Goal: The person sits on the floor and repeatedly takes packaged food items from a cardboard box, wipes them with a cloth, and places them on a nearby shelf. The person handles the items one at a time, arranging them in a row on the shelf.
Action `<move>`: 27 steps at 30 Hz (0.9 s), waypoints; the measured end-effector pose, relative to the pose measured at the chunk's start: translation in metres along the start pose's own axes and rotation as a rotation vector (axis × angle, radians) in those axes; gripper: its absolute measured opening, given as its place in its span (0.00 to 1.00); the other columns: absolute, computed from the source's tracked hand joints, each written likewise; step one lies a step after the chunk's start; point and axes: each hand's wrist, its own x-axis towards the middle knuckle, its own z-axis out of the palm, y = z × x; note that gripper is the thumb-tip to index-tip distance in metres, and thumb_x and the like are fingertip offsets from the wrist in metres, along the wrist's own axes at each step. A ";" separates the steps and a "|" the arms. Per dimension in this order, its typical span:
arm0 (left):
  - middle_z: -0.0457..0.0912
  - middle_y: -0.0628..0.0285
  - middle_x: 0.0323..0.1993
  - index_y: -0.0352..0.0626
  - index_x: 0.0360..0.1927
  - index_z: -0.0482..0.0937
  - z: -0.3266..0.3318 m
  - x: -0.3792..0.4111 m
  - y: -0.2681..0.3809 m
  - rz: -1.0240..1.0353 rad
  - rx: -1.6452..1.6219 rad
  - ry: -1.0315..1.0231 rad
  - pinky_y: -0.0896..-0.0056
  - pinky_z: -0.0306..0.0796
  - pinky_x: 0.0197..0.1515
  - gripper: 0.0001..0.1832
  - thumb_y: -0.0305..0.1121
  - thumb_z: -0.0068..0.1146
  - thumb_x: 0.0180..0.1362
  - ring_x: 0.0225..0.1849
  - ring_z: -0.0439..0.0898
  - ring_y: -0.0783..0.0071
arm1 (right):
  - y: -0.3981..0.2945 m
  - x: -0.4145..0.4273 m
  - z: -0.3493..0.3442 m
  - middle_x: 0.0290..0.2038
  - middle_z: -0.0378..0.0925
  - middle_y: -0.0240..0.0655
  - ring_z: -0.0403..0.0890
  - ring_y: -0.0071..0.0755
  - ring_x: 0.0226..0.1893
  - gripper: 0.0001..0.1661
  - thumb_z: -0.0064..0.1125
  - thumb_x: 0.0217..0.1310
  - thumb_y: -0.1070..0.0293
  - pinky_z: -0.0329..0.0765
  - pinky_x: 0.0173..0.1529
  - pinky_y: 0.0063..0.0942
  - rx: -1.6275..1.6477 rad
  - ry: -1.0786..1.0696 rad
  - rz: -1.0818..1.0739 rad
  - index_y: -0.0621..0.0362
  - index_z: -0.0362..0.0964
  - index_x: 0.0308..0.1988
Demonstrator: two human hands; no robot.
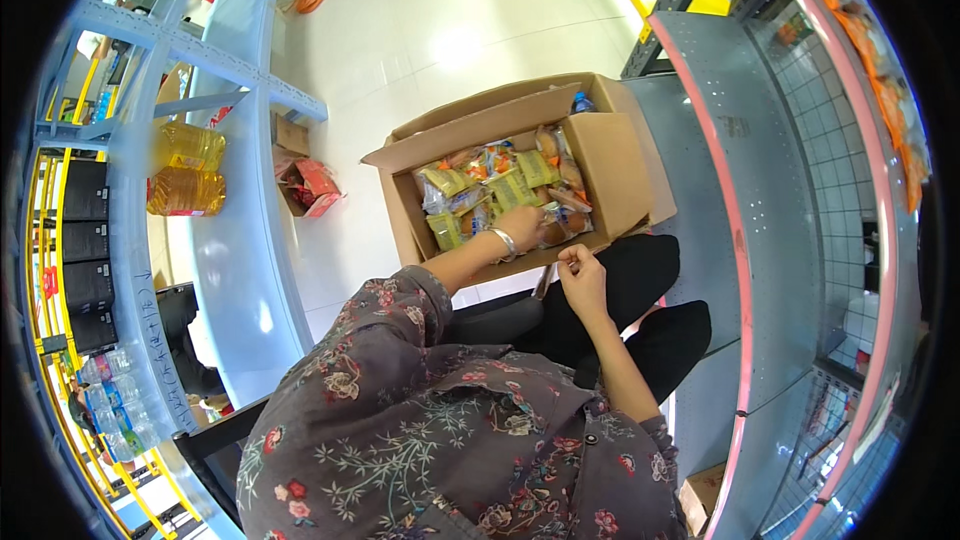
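An open cardboard box (630, 165) stands before me, its flaps folded up and out. Inside lie several clear-wrapped snacks, some brown like bread, among yellow-green packets (514, 190). My left hand (521, 227), with a silver bracelet (505, 241) at its wrist, reaches over the box's near side. Its fingers are beside a clear-wrapped brown snack (564, 225); whether they grip it is hidden. Just outside the near wall is my right hand (583, 281), fingers curled in and thumb close to the index finger, with nothing visible in it.
Grey shelving (697, 165) with pink edging runs close along the right. On the blue rack (225, 202) at left stand oil jugs (187, 191). A red carton (319, 184) sits on the tiled floor, an orange coiled cord (309, 0) farther off. A blue-capped bottle (582, 102) shows behind a box flap.
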 end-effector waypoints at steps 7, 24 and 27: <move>0.79 0.40 0.35 0.39 0.44 0.79 0.014 -0.005 -0.121 -0.409 -0.209 0.712 0.54 0.72 0.45 0.18 0.38 0.52 0.52 0.40 0.78 0.46 | 0.036 0.046 0.038 0.24 0.77 0.36 0.78 0.28 0.23 0.08 0.56 0.50 0.73 0.73 0.31 0.24 -0.019 -0.148 0.085 0.64 0.73 0.34; 0.78 0.60 0.31 0.48 0.32 0.76 -0.023 0.073 -0.199 -0.860 -1.664 0.560 0.60 0.80 0.35 0.04 0.34 0.53 0.59 0.31 0.78 0.64 | 0.055 0.152 0.142 0.34 0.78 0.37 0.76 0.24 0.23 0.36 0.56 0.55 0.67 0.72 0.27 0.23 0.035 -0.404 0.309 0.60 0.53 0.62; 0.78 0.59 0.33 0.47 0.33 0.74 -0.009 0.068 -0.206 -0.831 -1.722 0.630 0.61 0.81 0.36 0.03 0.26 0.53 0.57 0.34 0.78 0.64 | 0.050 0.157 0.154 0.37 0.76 0.37 0.74 0.23 0.24 0.41 0.56 0.56 0.66 0.72 0.26 0.22 0.092 -0.387 0.357 0.56 0.46 0.66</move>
